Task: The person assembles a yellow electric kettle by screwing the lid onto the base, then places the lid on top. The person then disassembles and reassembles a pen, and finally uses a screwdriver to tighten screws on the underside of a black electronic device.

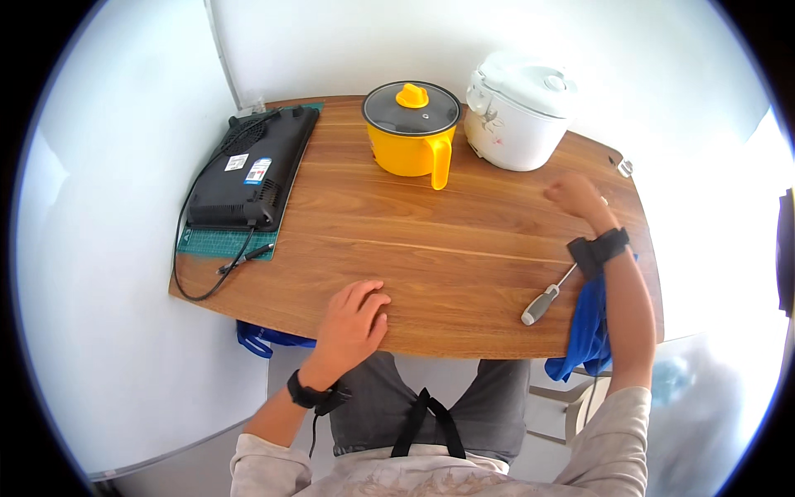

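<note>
My left hand (352,321) lies on the front edge of the wooden table, its fingers stretched out and holding nothing. Farther right, my right hand (574,195) is over the table in front of the white rice cooker (517,124). Its fingers are curled closed, and whatever they may hold is hidden. Below the right wrist lies a screwdriver (540,306) with a grey handle, its shaft pointing up toward the wristband. Beside it a blue cloth (586,327) drapes over the table's front edge, partly covered by my right forearm.
A yellow pot (406,151) with a dark lid stands at the back middle. At left, a black flat appliance (240,186) rests underside up on a green cutting mat (211,242), its cable (176,248) looping past the mat. A small shiny object (625,168) sits near the right edge.
</note>
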{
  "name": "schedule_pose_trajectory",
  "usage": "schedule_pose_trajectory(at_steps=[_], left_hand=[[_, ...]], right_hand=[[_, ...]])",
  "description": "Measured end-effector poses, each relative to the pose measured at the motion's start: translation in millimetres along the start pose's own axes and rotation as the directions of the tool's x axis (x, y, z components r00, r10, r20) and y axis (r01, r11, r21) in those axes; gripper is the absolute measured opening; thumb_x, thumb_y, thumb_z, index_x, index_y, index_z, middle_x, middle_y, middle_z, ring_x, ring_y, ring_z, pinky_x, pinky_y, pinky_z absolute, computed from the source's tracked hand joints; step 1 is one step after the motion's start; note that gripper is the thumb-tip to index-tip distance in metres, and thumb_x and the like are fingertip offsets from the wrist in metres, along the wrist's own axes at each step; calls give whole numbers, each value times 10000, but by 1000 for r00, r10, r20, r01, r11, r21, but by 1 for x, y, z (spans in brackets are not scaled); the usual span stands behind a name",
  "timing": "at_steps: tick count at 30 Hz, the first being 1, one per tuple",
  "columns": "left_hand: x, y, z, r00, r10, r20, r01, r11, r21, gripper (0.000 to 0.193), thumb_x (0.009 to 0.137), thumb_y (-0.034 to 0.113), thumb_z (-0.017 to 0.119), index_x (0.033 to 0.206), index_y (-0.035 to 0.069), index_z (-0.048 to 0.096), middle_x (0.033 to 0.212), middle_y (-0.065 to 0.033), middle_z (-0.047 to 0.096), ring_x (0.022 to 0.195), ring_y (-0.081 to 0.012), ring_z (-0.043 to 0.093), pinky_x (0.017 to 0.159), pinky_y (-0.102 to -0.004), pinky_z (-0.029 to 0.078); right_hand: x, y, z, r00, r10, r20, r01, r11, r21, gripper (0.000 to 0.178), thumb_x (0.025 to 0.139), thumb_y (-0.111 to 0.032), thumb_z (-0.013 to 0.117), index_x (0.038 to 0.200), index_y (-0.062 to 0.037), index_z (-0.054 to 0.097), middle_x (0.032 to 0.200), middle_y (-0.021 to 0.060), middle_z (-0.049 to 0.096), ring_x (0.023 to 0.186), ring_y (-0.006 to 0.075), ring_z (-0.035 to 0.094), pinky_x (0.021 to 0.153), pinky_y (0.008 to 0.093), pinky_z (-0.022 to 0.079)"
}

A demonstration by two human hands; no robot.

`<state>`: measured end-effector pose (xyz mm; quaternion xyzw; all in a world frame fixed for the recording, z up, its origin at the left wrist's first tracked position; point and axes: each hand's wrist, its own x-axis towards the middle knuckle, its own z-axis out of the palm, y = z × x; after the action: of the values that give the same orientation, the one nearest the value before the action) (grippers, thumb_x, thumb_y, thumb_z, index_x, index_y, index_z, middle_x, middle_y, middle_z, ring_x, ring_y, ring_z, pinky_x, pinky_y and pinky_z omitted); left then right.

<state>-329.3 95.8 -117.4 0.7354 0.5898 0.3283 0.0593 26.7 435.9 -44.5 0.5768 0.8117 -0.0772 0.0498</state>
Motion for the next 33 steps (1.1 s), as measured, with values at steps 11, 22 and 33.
schedule_pose_trajectory(at_steps=[11, 22, 33], left_hand=[[-116, 11, -151, 992, 36, -122, -26, 996, 83, 234, 830, 73, 628, 1062, 65, 598, 1206, -105, 572, 1148, -303, 547, 979, -426, 422], [-188, -99, -279, 990, -140, -7, 128, 923, -363, 158, 905, 82, 601, 1060, 50, 616, 1136, -122, 627, 1080, -322, 585, 921, -398, 483], [-224, -403, -469, 653, -715, -251, 678, 699, -227, 291, 935, 255, 598, 1132, 44, 621, 1065, -130, 679, 1013, -251, 642, 871, -349, 493]], right_hand=[[-94, -360, -34, 923, -45, -383, 250, 826, 505, 593, 922, -500, 637, 1177, 27, 537, 865, 208, 709, 815, 378, 696, 737, 443, 548], [-46, -478, -14, 938, 99, -333, 105, 833, 544, 591, 903, -554, 636, 1060, 12, 563, 912, 226, 709, 893, 397, 691, 795, 467, 531], [35, -600, 43, 672, 371, -641, 208, 736, 645, 419, 925, -386, 672, 1072, -11, 557, 821, 170, 670, 858, 282, 668, 745, 384, 526]])
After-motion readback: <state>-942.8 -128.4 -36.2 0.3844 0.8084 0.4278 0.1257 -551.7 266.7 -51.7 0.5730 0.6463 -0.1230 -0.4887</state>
